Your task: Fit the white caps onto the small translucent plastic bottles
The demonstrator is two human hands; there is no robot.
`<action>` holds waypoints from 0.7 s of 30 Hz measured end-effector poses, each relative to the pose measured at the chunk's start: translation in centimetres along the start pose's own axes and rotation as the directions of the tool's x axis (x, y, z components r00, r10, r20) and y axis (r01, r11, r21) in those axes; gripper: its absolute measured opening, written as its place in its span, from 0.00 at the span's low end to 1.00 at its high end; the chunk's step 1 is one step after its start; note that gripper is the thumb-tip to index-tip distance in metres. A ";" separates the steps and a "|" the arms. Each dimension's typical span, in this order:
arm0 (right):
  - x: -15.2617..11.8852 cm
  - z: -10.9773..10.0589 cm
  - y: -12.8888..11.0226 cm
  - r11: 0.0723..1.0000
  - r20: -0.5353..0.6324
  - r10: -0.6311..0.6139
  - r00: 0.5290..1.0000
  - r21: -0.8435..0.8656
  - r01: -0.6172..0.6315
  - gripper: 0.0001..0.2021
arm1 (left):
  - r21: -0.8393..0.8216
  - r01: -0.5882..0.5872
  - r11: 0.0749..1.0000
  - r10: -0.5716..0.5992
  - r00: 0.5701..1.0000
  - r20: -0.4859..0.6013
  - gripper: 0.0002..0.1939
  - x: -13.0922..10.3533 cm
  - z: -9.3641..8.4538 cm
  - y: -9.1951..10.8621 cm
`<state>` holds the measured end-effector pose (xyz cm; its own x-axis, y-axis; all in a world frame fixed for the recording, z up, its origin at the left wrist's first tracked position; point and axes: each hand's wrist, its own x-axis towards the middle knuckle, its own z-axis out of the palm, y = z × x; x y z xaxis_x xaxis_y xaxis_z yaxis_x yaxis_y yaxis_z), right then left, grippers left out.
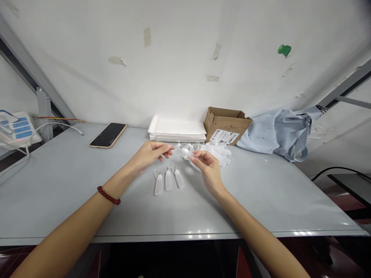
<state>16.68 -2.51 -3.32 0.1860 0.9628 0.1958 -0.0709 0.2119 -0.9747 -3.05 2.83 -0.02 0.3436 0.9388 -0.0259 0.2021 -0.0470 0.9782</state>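
Note:
Between the thumb and fingers of my right hand (208,166) is a small translucent squeeze bottle (187,152), tilted with its thin tip toward the left. My left hand (153,153) hovers just left of that tip, thumb and forefinger drawn together; whether something small is between them I cannot make out. Below the hands, three similar bottles with looped cap cords, the middle one (168,180) among them, lie side by side on the grey table (130,216). A heap of more such bottles (222,152) lies behind my right hand, which partly hides it.
Against the wall sits a stack of white padded envelopes (178,129) beside an open cardboard box (227,125). A phone (108,135) lies at the back left, near a white cable (58,124). Light blue cloth (275,131) rests at the back right.

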 end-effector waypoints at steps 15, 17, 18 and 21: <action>-0.4 0.1 0.4 0.970 0.110 -0.212 0.971 -0.096 0.222 0.04 | -0.108 0.001 0.994 -0.013 0.994 -0.107 0.15 -0.1 0.1 0.0; -0.4 0.1 0.4 0.968 0.115 -0.218 0.969 -0.100 0.229 0.04 | -0.096 -0.003 0.995 -0.006 0.996 -0.093 0.14 -0.1 0.1 0.1; -0.4 0.1 0.4 0.968 0.113 -0.219 0.969 -0.102 0.230 0.04 | -0.089 -0.006 0.996 -0.001 0.997 -0.082 0.13 -0.1 0.1 0.1; -0.4 0.1 0.4 0.967 0.110 -0.217 0.970 -0.109 0.229 0.04 | -0.050 -0.024 0.998 0.023 0.999 -0.033 0.13 -0.1 0.1 -0.1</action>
<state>16.47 -2.81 -3.75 0.0885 0.9061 0.4136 0.0804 0.4074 -0.9097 -3.00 2.74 -0.09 0.3180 0.9481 0.0032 0.1477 -0.0529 0.9876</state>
